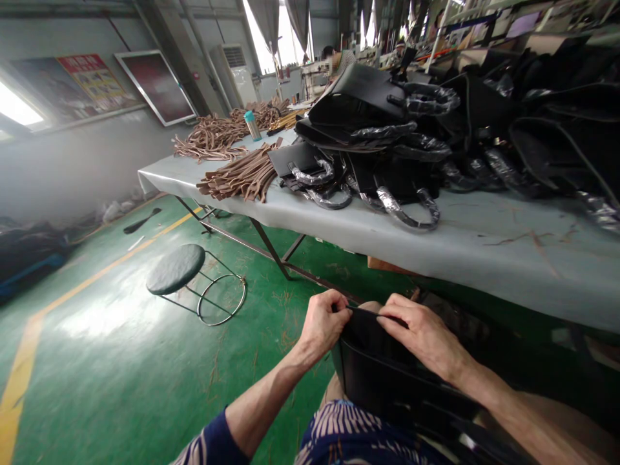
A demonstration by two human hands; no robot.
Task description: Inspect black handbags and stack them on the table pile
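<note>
A black bag (387,378) rests on my lap with its open top facing up. At the far left end of its rim, my left hand (325,318) pinches the edge between thumb and fingers. My right hand (417,330) grips the same far rim a short way to the right, its fingers curled over the edge. Between the two hands a short stretch of rim shows, pulled fairly straight. The inside of the bag is dark, and its lower right part is partly hidden by my right forearm.
A long table (484,226) covered in pale sheeting stands ahead, piled with black bags (358,103) whose handles are wrapped in plastic. Bundles of brown strips (245,173) and a teal bottle (252,126) lie toward its left end. A round stool (175,268) stands on the green floor.
</note>
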